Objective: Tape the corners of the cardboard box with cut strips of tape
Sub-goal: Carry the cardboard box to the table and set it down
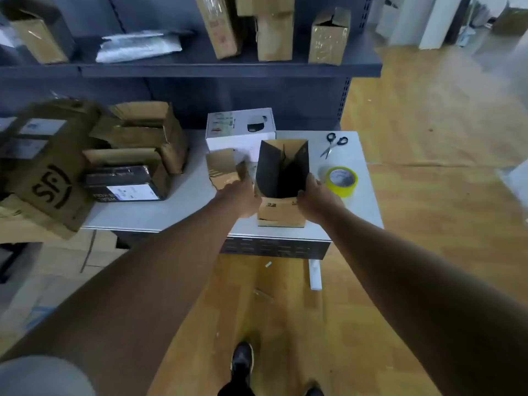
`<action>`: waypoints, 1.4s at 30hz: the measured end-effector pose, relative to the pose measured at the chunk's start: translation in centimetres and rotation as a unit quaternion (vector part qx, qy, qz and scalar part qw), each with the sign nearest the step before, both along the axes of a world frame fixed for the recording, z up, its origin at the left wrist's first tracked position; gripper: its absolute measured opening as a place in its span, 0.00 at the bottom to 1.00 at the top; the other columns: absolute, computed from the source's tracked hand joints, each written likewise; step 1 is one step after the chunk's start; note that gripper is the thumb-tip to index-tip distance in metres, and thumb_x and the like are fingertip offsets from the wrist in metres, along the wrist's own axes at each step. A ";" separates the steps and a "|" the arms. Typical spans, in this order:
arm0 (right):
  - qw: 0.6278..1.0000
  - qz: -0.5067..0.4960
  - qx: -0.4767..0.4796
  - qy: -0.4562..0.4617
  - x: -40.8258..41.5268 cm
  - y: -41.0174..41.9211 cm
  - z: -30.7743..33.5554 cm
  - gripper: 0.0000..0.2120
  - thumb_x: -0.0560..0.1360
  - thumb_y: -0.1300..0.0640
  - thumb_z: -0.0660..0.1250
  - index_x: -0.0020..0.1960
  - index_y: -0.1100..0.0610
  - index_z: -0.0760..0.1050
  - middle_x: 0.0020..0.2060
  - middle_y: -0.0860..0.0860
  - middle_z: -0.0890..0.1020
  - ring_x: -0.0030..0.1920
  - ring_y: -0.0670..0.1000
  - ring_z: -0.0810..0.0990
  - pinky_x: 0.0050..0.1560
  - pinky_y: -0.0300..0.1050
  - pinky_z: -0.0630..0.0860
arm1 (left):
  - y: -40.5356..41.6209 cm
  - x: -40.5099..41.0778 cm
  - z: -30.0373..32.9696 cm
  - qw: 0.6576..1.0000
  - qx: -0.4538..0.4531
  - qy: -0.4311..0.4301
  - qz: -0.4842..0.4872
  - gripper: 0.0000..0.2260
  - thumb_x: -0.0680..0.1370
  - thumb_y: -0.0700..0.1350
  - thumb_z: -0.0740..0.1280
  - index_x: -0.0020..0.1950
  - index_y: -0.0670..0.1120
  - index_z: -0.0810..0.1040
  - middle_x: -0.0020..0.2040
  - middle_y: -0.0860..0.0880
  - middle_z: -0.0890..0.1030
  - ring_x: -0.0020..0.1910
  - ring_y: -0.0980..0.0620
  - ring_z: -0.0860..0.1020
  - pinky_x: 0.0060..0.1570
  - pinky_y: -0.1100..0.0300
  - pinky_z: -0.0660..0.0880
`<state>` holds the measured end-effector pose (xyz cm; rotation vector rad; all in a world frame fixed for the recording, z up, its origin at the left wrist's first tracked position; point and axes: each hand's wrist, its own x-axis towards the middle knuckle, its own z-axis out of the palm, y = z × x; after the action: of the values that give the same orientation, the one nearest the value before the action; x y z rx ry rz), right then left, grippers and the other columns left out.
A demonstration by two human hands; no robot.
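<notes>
A brown cardboard box (pixel 281 212) stands upright on the white table (pixel 171 212), its top open and its dark inside showing. My left hand (pixel 243 195) grips the box's left side. My right hand (pixel 317 195) grips its right side, thumb over the rim. A yellow roll of tape (pixel 341 180) lies just right of the box. Black-handled scissors (pixel 334 144) rest near the table's far right corner. No cut strip of tape is visible.
A small taped box (pixel 224 168) and a white printed carton (pixel 240 130) sit behind my left hand. Several worn cardboard boxes (pixel 134 155) crowd the table's left end. Dark shelving (pixel 200 67) with parcels rises behind. Wooden floor (pixel 428 138) lies to the right.
</notes>
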<state>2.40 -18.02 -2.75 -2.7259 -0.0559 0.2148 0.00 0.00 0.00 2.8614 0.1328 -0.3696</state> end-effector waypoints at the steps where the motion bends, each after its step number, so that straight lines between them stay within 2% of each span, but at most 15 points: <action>1: 1.000 -0.015 0.011 0.012 0.7 0.4 -0.1 0.26 0.80 0.53 0.53 0.75 0.62 0.54 0.68 0.62 0.69 0.64 0.64 0.73 0.59 0.54 0.71 | 0.3 1.0 -0.4 1.000 -0.005 0.014 0.010 0.29 0.81 0.54 0.55 0.77 0.41 0.51 0.61 0.40 0.76 0.53 0.45 0.77 0.51 0.53 0.74; 5: 0.990 -0.111 0.051 0.067 3.4 2.0 -1.3 0.20 0.78 0.57 0.54 0.68 0.63 0.64 0.58 0.62 0.76 0.57 0.61 0.77 0.48 0.47 0.69 | 1.2 4.7 -2.3 0.997 -0.044 0.045 0.043 0.28 0.81 0.54 0.54 0.69 0.31 0.62 0.45 0.36 0.79 0.36 0.48 0.76 0.33 0.59 0.69; 7: 0.985 -0.143 0.059 0.074 4.4 2.4 -1.7 0.16 0.77 0.59 0.56 0.63 0.64 0.68 0.56 0.62 0.77 0.56 0.61 0.77 0.45 0.44 0.68 | 1.7 6.2 -3.3 0.997 -0.051 0.057 0.034 0.30 0.81 0.56 0.55 0.70 0.32 0.61 0.50 0.34 0.80 0.39 0.45 0.77 0.38 0.57 0.72; 9: 0.983 -0.160 0.049 0.077 5.1 2.4 -2.0 0.13 0.77 0.61 0.58 0.59 0.65 0.71 0.55 0.63 0.78 0.56 0.63 0.77 0.45 0.44 0.68 | 1.9 7.3 -3.9 0.997 -0.040 0.068 0.017 0.31 0.80 0.57 0.56 0.72 0.33 0.60 0.57 0.33 0.78 0.50 0.39 0.79 0.54 0.51 0.75; 11: 0.980 -0.174 0.037 0.091 5.7 2.2 -2.4 0.12 0.76 0.62 0.59 0.56 0.67 0.73 0.55 0.65 0.79 0.56 0.64 0.78 0.45 0.44 0.69 | 2.0 8.1 -4.6 0.996 -0.039 0.085 -0.010 0.26 0.80 0.56 0.58 0.69 0.36 0.67 0.59 0.34 0.77 0.55 0.37 0.78 0.61 0.48 0.72; 15: 0.979 -0.174 0.030 0.099 6.2 1.7 -2.8 0.07 0.75 0.64 0.59 0.48 0.64 0.74 0.50 0.64 0.80 0.52 0.64 0.79 0.41 0.44 0.69 | 1.8 9.8 -4.5 0.992 -0.066 0.090 -0.059 0.12 0.77 0.46 0.63 0.50 0.38 0.78 0.50 0.39 0.82 0.49 0.41 0.81 0.51 0.51 0.78; 17: 0.979 -0.187 0.026 0.083 6.1 1.3 -2.5 0.04 0.73 0.64 0.60 0.40 0.62 0.71 0.43 0.63 0.79 0.49 0.63 0.79 0.39 0.43 0.67 | 1.7 10.8 -3.7 0.990 -0.075 0.090 -0.081 0.09 0.77 0.45 0.62 0.43 0.39 0.77 0.46 0.40 0.83 0.48 0.41 0.82 0.50 0.52 0.79; 20: 0.975 -0.210 0.036 0.055 5.8 0.6 -1.8 0.09 0.71 0.64 0.59 0.32 0.60 0.66 0.31 0.57 0.73 0.40 0.62 0.76 0.29 0.41 0.61 | 1.6 12.0 -1.9 0.987 -0.087 0.080 -0.107 0.11 0.76 0.43 0.62 0.35 0.41 0.74 0.39 0.42 0.81 0.42 0.43 0.82 0.43 0.54 0.78; 23: 0.971 -0.232 0.051 0.009 5.4 -0.3 -0.3 0.05 0.69 0.62 0.58 0.38 0.62 0.70 0.32 0.56 0.74 0.37 0.60 0.73 0.30 0.42 0.62 | 0.9 13.0 -0.1 0.981 -0.106 0.075 -0.145 0.09 0.75 0.42 0.62 0.38 0.39 0.74 0.43 0.38 0.82 0.41 0.43 0.80 0.41 0.53 0.75; 25: 0.966 -0.252 0.057 -0.028 4.9 -1.6 1.1 0.05 0.68 0.61 0.57 0.34 0.59 0.67 0.30 0.55 0.72 0.31 0.56 0.71 0.28 0.42 0.61 | -0.2 13.3 1.2 0.976 -0.136 0.066 -0.160 0.10 0.74 0.43 0.62 0.42 0.36 0.76 0.45 0.37 0.83 0.44 0.40 0.82 0.45 0.51 0.77; 27: 0.960 -0.271 0.058 -0.051 4.1 -3.5 2.4 0.06 0.68 0.60 0.57 0.32 0.57 0.65 0.28 0.54 0.72 0.29 0.54 0.70 0.26 0.41 0.59 | -2.2 13.5 2.4 0.970 -0.145 0.051 -0.188 0.09 0.74 0.44 0.61 0.40 0.38 0.74 0.46 0.36 0.83 0.45 0.39 0.81 0.40 0.54 0.75; 30: 0.942 -0.322 0.054 -0.077 2.4 -7.3 4.0 0.06 0.69 0.58 0.56 0.35 0.59 0.68 0.30 0.55 0.73 0.31 0.56 0.72 0.26 0.41 0.61 | -6.5 13.8 3.8 0.959 -0.138 0.028 -0.248 0.09 0.74 0.45 0.61 0.37 0.41 0.71 0.47 0.37 0.83 0.43 0.41 0.79 0.37 0.57 0.69; 34: 0.913 -0.392 0.049 -0.099 -1.6 -12.7 5.1 0.09 0.70 0.57 0.56 0.40 0.61 0.73 0.32 0.56 0.76 0.35 0.59 0.75 0.29 0.43 0.64 | -13.6 12.8 4.8 0.939 -0.122 0.018 -0.322 0.11 0.73 0.44 0.60 0.32 0.42 0.71 0.39 0.39 0.83 0.35 0.45 0.75 0.35 0.59 0.69; 37: 0.892 -0.440 0.042 -0.096 -5.5 -17.1 5.1 0.10 0.72 0.57 0.56 0.43 0.61 0.73 0.35 0.56 0.76 0.35 0.57 0.75 0.29 0.43 0.66 | -19.5 11.1 4.8 0.917 -0.136 0.021 -0.375 0.10 0.74 0.43 0.60 0.35 0.41 0.71 0.37 0.40 0.83 0.36 0.44 0.78 0.37 0.58 0.72; 42: 0.853 -0.512 0.033 -0.091 -12.6 -24.3 4.4 0.09 0.73 0.57 0.55 0.43 0.59 0.72 0.35 0.55 0.76 0.35 0.56 0.75 0.30 0.43 0.66 | -29.4 6.7 3.8 0.877 -0.128 0.042 -0.460 0.10 0.77 0.44 0.58 0.37 0.41 0.71 0.39 0.42 0.80 0.35 0.46 0.74 0.35 0.57 0.70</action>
<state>-10.16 -42.28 1.63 -2.3056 1.2627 -0.3486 6.66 -29.37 3.76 2.4399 -1.1986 -0.6140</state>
